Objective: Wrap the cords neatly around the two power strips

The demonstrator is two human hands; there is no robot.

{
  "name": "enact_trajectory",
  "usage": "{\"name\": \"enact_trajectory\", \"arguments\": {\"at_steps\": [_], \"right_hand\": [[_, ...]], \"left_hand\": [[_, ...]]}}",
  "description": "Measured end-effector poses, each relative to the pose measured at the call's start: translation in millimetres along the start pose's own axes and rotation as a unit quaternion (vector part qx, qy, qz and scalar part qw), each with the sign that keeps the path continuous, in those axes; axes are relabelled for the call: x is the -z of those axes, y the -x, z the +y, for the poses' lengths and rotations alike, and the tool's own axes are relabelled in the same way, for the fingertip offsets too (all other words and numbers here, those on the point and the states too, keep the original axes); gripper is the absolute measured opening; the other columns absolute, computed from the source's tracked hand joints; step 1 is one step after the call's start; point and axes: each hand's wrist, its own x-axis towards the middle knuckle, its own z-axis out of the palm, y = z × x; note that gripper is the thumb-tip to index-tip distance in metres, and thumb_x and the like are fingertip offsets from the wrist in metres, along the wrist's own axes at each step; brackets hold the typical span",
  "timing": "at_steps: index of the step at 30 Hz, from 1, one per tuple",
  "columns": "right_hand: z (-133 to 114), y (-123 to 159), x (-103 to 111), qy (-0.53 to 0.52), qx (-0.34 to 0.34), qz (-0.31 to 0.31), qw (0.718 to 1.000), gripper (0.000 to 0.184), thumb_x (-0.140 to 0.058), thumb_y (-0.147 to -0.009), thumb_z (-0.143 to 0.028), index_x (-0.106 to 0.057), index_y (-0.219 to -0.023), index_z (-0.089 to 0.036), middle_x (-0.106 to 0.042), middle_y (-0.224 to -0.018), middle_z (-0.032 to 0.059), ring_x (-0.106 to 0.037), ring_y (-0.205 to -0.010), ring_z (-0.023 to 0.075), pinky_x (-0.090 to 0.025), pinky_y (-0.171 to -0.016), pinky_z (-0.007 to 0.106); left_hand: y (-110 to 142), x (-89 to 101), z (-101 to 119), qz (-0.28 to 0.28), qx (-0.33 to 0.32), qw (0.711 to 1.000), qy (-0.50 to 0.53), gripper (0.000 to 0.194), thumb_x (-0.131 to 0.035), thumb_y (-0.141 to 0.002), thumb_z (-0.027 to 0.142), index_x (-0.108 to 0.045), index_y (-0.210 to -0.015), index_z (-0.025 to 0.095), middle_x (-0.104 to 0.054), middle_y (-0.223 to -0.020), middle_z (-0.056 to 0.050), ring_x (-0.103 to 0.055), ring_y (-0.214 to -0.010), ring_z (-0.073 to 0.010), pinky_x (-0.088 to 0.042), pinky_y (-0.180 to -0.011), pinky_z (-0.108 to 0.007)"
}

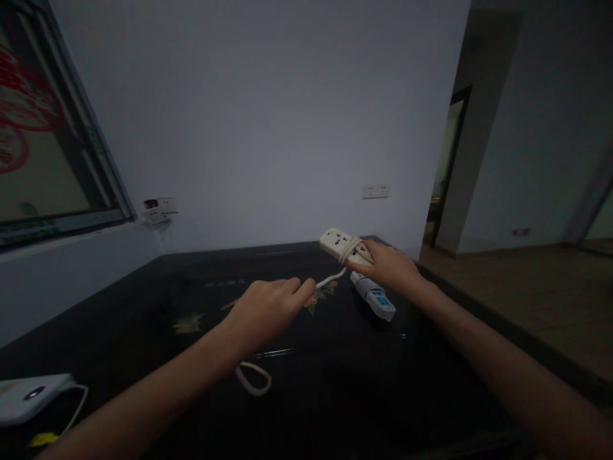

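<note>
A white power strip (336, 240) is held above the table by my right hand (390, 265), whose fingers wrap round its near right end. Several turns of its own cord circle the strip's middle. From there the white cord (330, 279) runs down left into my left hand (271, 306), closed on it. A loop of cord (256, 386) hangs out below my left wrist. Beneath my right hand, a second power strip (376, 297), with blue sockets and a grey cord wound round it, lies on the table.
The glossy black table (335, 396) bears a painted flower pattern. At the left edge lies a white device (31, 396) with a thin cable and a yellow piece (44, 439). Wall sockets (376, 191) are behind; a window (43, 121) is at left.
</note>
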Motion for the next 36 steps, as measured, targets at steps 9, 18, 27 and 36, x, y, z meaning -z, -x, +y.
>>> {"name": "enact_trajectory", "arguments": {"at_steps": [9,18,27,36], "right_hand": [[-31,38,-23,0.018,0.120,-0.133,0.984,0.057,-0.055,-0.079,-0.057,-0.054,-0.121,-0.018,-0.066,-0.111,0.0153,-0.065,-0.096,0.0335,-0.049,-0.072,0.041],[-61,69,-33,0.055,0.219,-0.171,0.959,0.064,-0.068,-0.073,-0.041,-0.051,-0.127,-0.012,-0.065,-0.110,0.0178,-0.064,-0.098,0.0327,-0.050,-0.078,0.041],[-68,92,-9,0.092,0.371,-0.088,0.920,0.064,-0.080,-0.067,-0.034,-0.054,-0.120,-0.010,-0.067,-0.104,0.0157,-0.064,-0.095,0.0307,-0.051,-0.078,0.043],[-68,107,5,0.099,0.463,0.057,0.879,0.033,-0.060,-0.079,-0.019,-0.057,-0.111,-0.009,-0.068,-0.098,0.0130,-0.064,-0.083,0.0249,-0.048,-0.070,0.037]], "left_hand": [[8,4.0,-34,0.052,-0.142,0.987,-0.049,0.010,-0.050,-0.090,0.012,-0.055,-0.096,0.018,-0.063,-0.073,0.000,-0.057,-0.059,-0.0126,-0.031,-0.045,-0.023],[-5,3.4,-40,-0.029,-0.191,0.981,0.017,0.014,-0.059,-0.086,0.012,-0.062,-0.095,0.022,-0.068,-0.077,0.002,-0.060,-0.066,-0.0127,-0.029,-0.048,-0.025],[-11,9.4,-48,-0.074,-0.155,0.954,0.247,0.012,-0.055,-0.092,0.027,-0.065,-0.094,0.021,-0.071,-0.078,0.000,-0.061,-0.064,-0.0098,-0.036,-0.056,-0.020],[-15,0.6,-53,-0.087,-0.122,0.896,0.419,0.014,-0.059,-0.089,0.029,-0.065,-0.083,0.017,-0.061,-0.066,0.003,-0.049,-0.055,-0.0068,-0.034,-0.055,-0.017]]}}
